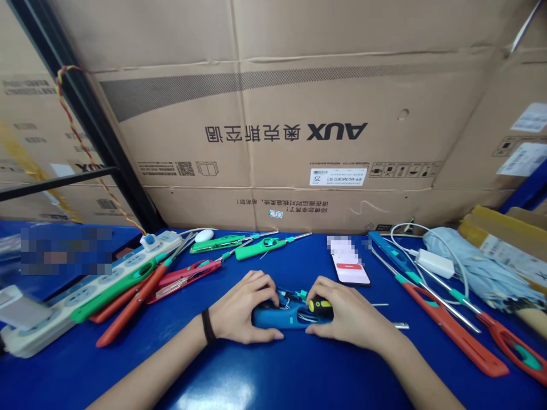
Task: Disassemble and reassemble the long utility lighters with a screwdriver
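Observation:
A blue long-nozzle lighter body (282, 317) lies on the blue table (273, 376) just in front of me, its casing open with small wires showing. My left hand (245, 307) is closed round its left end. My right hand (348, 313) is closed on a small screwdriver with a black and yellow handle (320, 306) and also rests on the lighter's right end. The lighter's metal nozzle tip (400, 326) sticks out to the right of my right hand.
Red and green lighters (141, 287) lie at the left beside a white power strip (77, 296). More green ones (260, 246) lie at the back, red ones (461, 336) at the right. A phone (348, 263), white charger (436, 263), folded umbrella (482, 270) and cardboard boxes (299, 125) behind.

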`<state>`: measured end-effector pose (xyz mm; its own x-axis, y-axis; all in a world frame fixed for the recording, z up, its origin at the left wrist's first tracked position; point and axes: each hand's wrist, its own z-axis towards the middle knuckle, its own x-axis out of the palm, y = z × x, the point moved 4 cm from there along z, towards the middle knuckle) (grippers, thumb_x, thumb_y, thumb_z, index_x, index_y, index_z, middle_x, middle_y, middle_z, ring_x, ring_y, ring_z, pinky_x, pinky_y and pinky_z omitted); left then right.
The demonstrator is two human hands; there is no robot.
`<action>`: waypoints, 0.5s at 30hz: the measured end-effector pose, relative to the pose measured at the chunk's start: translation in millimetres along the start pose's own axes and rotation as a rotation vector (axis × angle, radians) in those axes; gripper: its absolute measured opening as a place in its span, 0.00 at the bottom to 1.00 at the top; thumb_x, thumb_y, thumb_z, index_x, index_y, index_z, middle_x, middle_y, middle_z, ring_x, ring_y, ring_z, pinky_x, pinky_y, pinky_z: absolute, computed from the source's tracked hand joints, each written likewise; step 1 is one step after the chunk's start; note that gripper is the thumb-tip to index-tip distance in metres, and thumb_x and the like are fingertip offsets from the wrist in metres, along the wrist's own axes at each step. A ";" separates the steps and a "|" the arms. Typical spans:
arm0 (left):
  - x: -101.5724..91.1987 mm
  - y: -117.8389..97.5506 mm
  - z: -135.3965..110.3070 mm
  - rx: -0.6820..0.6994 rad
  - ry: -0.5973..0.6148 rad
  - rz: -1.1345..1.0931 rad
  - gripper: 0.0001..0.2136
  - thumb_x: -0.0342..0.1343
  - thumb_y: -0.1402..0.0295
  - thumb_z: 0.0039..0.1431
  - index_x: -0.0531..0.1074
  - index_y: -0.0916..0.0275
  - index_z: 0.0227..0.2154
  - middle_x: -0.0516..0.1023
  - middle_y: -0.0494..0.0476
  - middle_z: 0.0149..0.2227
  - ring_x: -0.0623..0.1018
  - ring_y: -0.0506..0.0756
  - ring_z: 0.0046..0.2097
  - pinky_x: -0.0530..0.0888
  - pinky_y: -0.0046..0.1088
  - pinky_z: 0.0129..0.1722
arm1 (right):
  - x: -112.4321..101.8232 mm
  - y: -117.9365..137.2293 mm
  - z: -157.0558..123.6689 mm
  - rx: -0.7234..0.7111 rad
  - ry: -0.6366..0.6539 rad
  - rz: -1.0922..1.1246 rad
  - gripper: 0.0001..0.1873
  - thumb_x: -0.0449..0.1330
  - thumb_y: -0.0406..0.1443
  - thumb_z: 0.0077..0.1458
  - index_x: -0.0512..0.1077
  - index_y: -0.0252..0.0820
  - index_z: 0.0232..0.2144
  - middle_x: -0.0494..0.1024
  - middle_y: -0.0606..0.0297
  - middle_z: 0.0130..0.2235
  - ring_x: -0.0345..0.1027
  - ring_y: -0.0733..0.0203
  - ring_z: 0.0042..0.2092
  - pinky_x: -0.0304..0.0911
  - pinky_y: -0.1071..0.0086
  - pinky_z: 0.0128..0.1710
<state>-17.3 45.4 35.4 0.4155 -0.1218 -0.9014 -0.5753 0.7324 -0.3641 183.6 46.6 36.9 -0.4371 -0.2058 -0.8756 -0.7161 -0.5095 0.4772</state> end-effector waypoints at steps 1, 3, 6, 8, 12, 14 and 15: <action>0.3 1.5 0.0 -0.006 -0.002 -0.012 0.18 0.59 0.51 0.50 0.71 0.60 0.35 0.70 0.56 0.39 0.69 0.57 0.41 0.61 0.36 0.48 | -1.1 0.6 0.1 -0.014 -0.008 0.015 0.13 0.66 0.40 0.44 0.69 0.48 0.33 0.70 0.69 0.39 0.68 0.61 0.36 0.60 0.71 0.35; 0.8 5.0 0.0 -0.023 -0.002 -0.046 0.13 0.51 0.55 0.59 0.72 0.60 0.36 0.70 0.56 0.38 0.69 0.56 0.41 0.61 0.35 0.48 | -4.6 3.1 0.0 -0.052 -0.009 0.074 0.08 0.64 0.39 0.47 0.69 0.47 0.31 0.71 0.70 0.37 0.67 0.62 0.35 0.60 0.72 0.35; -0.4 10.4 0.6 -0.054 -0.045 -0.159 0.19 0.37 0.63 0.68 0.73 0.61 0.34 0.71 0.56 0.37 0.70 0.54 0.41 0.62 0.33 0.47 | -13.8 6.8 -2.3 -0.094 0.016 0.227 0.08 0.64 0.41 0.49 0.70 0.44 0.27 0.72 0.70 0.32 0.67 0.64 0.33 0.60 0.73 0.35; -3.0 13.7 1.0 -0.083 -0.113 -0.260 0.23 0.32 0.65 0.69 0.74 0.61 0.34 0.72 0.56 0.36 0.70 0.54 0.41 0.64 0.32 0.47 | -22.9 5.5 -4.3 -0.062 0.001 0.320 0.10 0.63 0.43 0.49 0.71 0.43 0.27 0.73 0.70 0.30 0.66 0.64 0.32 0.60 0.73 0.33; -3.6 12.4 1.7 -0.069 -0.141 -0.204 0.13 0.48 0.59 0.62 0.72 0.61 0.41 0.72 0.59 0.43 0.70 0.57 0.47 0.65 0.35 0.50 | -43.9 -6.6 -6.3 0.060 -0.236 0.323 0.15 0.60 0.48 0.50 0.71 0.42 0.27 0.74 0.68 0.28 0.66 0.61 0.31 0.59 0.72 0.30; 0.1 8.5 2.0 -0.023 -0.080 -0.131 0.18 0.57 0.58 0.54 0.69 0.59 0.46 0.70 0.59 0.49 0.68 0.59 0.50 0.64 0.38 0.53 | -50.0 -13.1 -6.2 0.108 -0.381 0.265 0.16 0.59 0.49 0.50 0.71 0.42 0.27 0.75 0.66 0.28 0.67 0.59 0.31 0.60 0.70 0.31; 2.1 6.8 2.1 -0.008 -0.051 -0.118 0.20 0.59 0.58 0.53 0.68 0.58 0.48 0.69 0.59 0.50 0.68 0.60 0.51 0.63 0.39 0.54 | -51.2 -15.9 -5.7 0.131 -0.441 0.240 0.17 0.59 0.50 0.50 0.71 0.42 0.26 0.76 0.65 0.28 0.68 0.58 0.31 0.60 0.69 0.31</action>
<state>-18.9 51.5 31.5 0.5154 -0.1725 -0.8394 -0.5257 0.7100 -0.4686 220.5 60.4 73.7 -0.7652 0.0824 -0.6385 -0.6171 -0.3766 0.6909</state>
